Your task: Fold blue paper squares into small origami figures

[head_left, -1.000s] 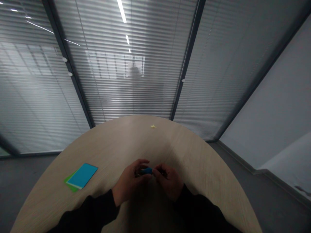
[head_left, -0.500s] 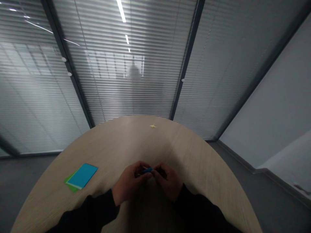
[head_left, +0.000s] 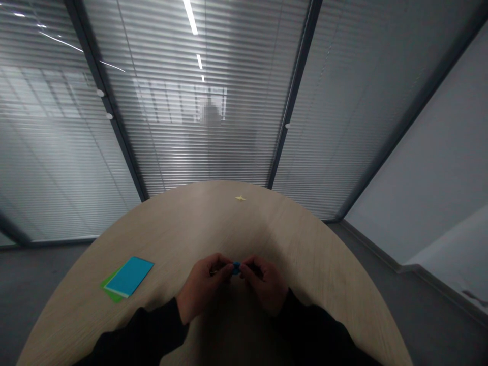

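Observation:
Between my fingertips is a small piece of blue folded paper [head_left: 236, 268], mostly covered by the fingers. My left hand [head_left: 204, 282] pinches its left end between thumb and fingers. On the other side, my right hand [head_left: 267, 284] grips the right end in a similar pinch. Both hands are just above the near middle of the round wooden table [head_left: 183, 229]. The exact shape of the folded paper is too small to make out.
To the left lie blue paper sheets [head_left: 129, 276], partly covering green paper [head_left: 114, 296]. A small yellow folded paper star [head_left: 240, 198] sits near the table's far edge. Beyond stand glass panels with blinds [head_left: 206, 152]; a pale wall [head_left: 427, 203] is on the right.
The left thumb and fingers have shifted on the blue paper, which now shows as a shorter bit between the fingertips. Everything else on the table stays in place.

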Motion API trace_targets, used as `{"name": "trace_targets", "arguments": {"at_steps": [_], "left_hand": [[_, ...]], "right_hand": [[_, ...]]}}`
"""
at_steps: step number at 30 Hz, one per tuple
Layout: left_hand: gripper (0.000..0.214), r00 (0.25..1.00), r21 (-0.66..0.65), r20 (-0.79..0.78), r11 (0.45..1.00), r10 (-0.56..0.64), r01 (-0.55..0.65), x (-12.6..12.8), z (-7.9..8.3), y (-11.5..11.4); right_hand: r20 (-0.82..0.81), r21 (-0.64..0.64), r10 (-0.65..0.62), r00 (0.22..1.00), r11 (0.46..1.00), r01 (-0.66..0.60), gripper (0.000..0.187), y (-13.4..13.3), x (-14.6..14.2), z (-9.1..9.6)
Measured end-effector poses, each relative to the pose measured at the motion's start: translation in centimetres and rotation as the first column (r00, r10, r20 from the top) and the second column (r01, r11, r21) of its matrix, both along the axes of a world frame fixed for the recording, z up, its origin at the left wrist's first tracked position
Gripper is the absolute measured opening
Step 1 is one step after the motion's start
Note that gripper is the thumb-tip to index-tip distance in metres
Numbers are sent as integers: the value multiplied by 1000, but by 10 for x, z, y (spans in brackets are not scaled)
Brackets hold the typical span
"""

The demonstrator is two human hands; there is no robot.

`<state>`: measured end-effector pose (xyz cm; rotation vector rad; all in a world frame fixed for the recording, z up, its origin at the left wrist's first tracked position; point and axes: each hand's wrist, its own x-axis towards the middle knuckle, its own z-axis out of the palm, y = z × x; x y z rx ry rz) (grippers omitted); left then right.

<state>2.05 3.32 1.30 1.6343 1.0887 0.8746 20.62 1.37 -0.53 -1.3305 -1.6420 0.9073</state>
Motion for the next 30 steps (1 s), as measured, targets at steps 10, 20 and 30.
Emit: {"name": "trace_targets", "arguments": {"at_steps": [10,20,30], "left_hand": [[25,997,22,-42,998,65,-65,-3,-3,1],[20,998,-31,26,998,-60,61,-2,3,0],[21,994,-71,71,994,-78,83,-3,0,2]], "right_hand": [[31,33,2,1000,999,-3,32,-6,-2,6],[123,110,15,992,994,-29,29,-4,-2,1],[103,101,48,994,993,-58,28,-4,-2,3]]}}
